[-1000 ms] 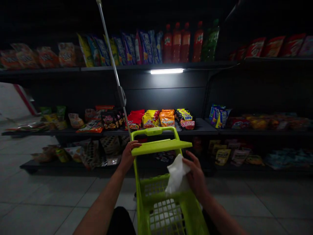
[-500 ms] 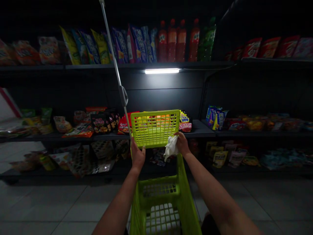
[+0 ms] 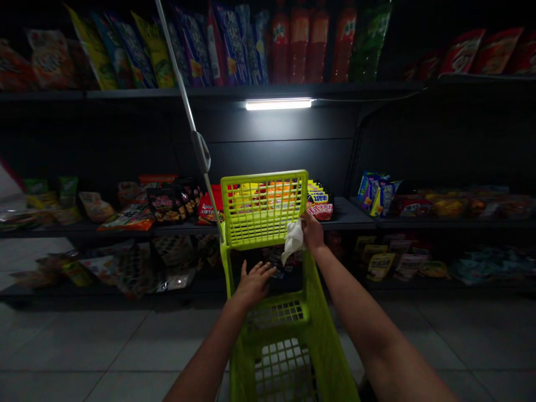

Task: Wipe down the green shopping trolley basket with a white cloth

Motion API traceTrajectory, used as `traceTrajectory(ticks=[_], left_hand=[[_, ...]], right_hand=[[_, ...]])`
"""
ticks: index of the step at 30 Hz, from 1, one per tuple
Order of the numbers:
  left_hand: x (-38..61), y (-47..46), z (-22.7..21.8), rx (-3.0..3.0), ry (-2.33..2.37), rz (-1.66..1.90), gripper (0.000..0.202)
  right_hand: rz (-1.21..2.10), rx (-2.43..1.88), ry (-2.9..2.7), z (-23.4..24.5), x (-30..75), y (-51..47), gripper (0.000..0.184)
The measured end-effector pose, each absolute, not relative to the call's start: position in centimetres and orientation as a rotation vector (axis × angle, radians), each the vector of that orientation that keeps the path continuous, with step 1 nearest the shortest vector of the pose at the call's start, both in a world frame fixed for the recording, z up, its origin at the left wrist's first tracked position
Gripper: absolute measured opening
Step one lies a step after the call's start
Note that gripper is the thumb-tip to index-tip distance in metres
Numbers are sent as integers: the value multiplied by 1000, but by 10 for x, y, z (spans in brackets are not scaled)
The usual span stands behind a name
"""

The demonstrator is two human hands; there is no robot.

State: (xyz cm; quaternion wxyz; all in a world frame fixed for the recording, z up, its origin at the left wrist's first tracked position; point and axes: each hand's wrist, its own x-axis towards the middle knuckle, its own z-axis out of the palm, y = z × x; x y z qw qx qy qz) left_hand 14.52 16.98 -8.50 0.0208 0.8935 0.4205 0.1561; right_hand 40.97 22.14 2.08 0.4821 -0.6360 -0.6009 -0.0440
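A lime-green plastic shopping cart stands before me, its slotted flap raised at the far end. My left hand is over the cart below the flap, fingers spread, holding nothing. My right hand is closed at the flap's right edge with a crumpled white cloth in its grip. The cloth hangs down at the flap's lower right corner. A metal pole with a grey clamp rises from the cart's left side.
Dark shelves of snack packs stand behind the cart. Red soda bottles and tall chip bags line the upper shelf. A lit tube lamp hangs beneath it. Pale floor tiles lie around the cart.
My left hand has let go of the flap's lower left side and moved down and right, fingers opening. My right hand stays at the right edge with the cloth. The view has shifted closer.
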Motion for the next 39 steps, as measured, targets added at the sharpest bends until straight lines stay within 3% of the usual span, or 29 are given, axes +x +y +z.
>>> traceTrajectory(ticks=[15, 25, 30, 33, 37, 39], left_hand=[[144, 103, -75, 2879, 1050, 759, 63], [127, 103, -51, 2773, 1393, 1166, 66], [121, 127, -51, 2731, 1590, 1007, 67], [124, 133, -59, 2755, 1546, 980, 69], [134, 141, -65, 2762, 1529, 1034, 74], [137, 145, -66, 2768, 1517, 1062, 72]], right_hand=[[103, -1974, -1664, 70, 403, 238, 32], [159, -2006, -1606, 65, 404, 218, 31], [88, -1911, -1537, 63, 419, 194, 23], [-54, -1789, -1405, 62, 422, 185, 34], [-275, -1295, -1198, 41, 368, 190, 42], [-181, -1202, -1488, 23, 319, 199, 39]])
